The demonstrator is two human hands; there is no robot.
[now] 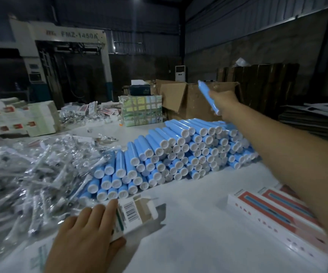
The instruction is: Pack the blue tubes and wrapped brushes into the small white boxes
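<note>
Reaching out beyond the stack of blue tubes (180,152), the right hand (223,104) is closing around a single blue tube (208,97), holding it tilted in the air above the far side of that stack. The left hand (89,233) is pressing down on a small white box (133,213) just in front of the stack, fingers (110,207) spread over its top and thumb along its near edge; the flap end of the box is facing the stack and appears to be open, though blur is making that hard to confirm. To the left of the stack, a loose heap of wrapped brushes (31,174) is lying, some of it touching the stack's left edge. To the right of the stack and nearer the camera, several finished boxes (277,217) are lying side by side under the right forearm.

The likely next step is bringing the held tube back to the box mouth. The risk is coming from the forearm crossing low over the stack: a dragging sleeve or wrist could be rolling the top tubes off, since they are only piled on their sides. The box is also being held by one flat hand, so a tube pushed in crooked could be sliding it or crushing the flap.
</note>
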